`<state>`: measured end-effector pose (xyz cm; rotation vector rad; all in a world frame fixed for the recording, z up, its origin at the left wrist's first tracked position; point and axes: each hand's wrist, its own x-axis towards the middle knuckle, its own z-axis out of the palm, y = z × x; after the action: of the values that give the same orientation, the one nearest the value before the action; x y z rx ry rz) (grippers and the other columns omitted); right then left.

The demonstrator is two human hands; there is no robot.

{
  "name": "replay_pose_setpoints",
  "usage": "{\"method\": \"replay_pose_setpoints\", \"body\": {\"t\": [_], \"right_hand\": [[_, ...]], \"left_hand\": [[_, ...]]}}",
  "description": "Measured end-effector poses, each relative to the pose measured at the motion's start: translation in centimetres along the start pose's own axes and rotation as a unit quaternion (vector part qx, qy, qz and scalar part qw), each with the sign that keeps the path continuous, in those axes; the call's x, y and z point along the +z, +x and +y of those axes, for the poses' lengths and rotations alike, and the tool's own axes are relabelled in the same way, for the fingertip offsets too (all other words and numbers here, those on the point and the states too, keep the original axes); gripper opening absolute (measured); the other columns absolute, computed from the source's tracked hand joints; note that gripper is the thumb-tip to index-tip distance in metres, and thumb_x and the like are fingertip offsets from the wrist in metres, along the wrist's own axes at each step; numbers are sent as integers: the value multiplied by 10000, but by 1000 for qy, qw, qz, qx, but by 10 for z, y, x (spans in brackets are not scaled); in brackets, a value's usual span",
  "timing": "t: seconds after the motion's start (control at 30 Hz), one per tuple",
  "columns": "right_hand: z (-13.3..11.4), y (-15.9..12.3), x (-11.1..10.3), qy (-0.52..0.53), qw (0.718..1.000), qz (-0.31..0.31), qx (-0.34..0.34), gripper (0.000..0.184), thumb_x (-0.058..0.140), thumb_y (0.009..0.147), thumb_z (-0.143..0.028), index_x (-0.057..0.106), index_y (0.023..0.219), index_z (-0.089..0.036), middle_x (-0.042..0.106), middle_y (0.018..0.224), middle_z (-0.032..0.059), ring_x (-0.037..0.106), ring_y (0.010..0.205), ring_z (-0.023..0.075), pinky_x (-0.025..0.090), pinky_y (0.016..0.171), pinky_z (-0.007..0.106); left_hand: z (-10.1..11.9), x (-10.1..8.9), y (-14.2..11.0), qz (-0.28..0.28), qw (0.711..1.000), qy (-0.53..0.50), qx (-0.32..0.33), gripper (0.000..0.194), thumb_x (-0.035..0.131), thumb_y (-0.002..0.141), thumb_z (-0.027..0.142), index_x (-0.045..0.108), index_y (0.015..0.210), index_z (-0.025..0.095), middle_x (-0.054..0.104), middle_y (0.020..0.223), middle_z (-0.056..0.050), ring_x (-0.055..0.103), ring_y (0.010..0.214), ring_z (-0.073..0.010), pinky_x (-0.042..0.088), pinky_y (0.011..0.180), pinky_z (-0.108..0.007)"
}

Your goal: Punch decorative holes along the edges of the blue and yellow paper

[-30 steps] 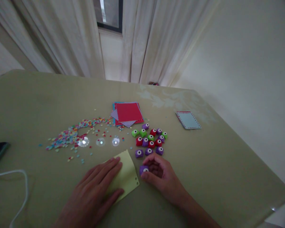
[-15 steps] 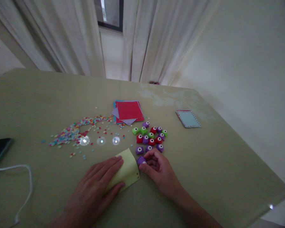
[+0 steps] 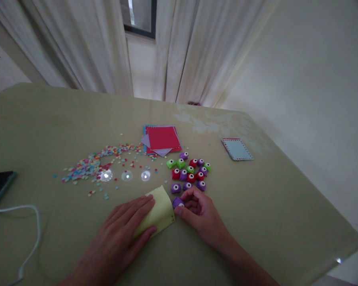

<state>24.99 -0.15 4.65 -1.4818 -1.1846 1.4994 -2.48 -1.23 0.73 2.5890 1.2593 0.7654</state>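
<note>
My left hand (image 3: 127, 224) lies flat on a pale yellow sheet of paper (image 3: 160, 206), fingers stretched across it. Small dark holes show near the paper's lower right corner. My right hand (image 3: 198, 210) is closed, pinching a purple hole punch (image 3: 178, 203) between thumb and fingers. That punch is against the paper's right edge; whether the edge sits in its slot I cannot tell. Just beyond the right hand stand several small hole punches, among them a purple one (image 3: 176, 188), a red one (image 3: 176, 173) and a green one (image 3: 180, 163), each with a round white button.
A stack of coloured paper squares (image 3: 163, 138) lies behind the punches. To the right is a light blue card with a punched border (image 3: 238, 149). Confetti (image 3: 89, 165) spreads at left, near a clear disc (image 3: 145, 175). A white cable (image 3: 38, 226) and dark device (image 3: 0, 184) lie far left.
The purple punch in my right hand has shifted and tilted slightly at the paper's edge. My left hand stays on the paper. The view has shifted a little.
</note>
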Motion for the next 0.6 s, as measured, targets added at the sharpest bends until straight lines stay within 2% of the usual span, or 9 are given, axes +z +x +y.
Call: {"method": "replay_pose_setpoints", "body": {"t": [0.33, 0.47, 0.6], "right_hand": [[2, -1, -4, 24, 999, -24, -6, 481, 950, 805, -525, 640, 992, -208, 698, 926, 10, 622, 789, 146, 493, 700, 252], [2, -2, -4, 11, 999, -38, -19, 465, 972, 792, -486, 669, 1010, -209, 716, 917, 5, 639, 772, 144, 500, 693, 249], [1, -3, -6, -21, 998, -43, -42, 435, 986, 784, -436, 727, 1055, -214, 754, 975, 19, 699, 827, 168, 554, 753, 273]], "left_hand": [[2, -3, 3, 15, 1000, -4, -3, 467, 513, 1154, 515, 576, 1548, 272, 748, 1450, -56, 738, 1269, -253, 603, 1063, -391], [0, 0, 0, 12, 1000, -16, -7, 472, 542, 1144, 486, 568, 1561, 266, 734, 1469, -75, 720, 1299, -264, 584, 1097, -405], [-2, 2, -1, 4, 1000, -10, -6, 486, 579, 1126, 454, 569, 1570, 257, 702, 1512, -86, 689, 1341, -278, 562, 1121, -416]]}}
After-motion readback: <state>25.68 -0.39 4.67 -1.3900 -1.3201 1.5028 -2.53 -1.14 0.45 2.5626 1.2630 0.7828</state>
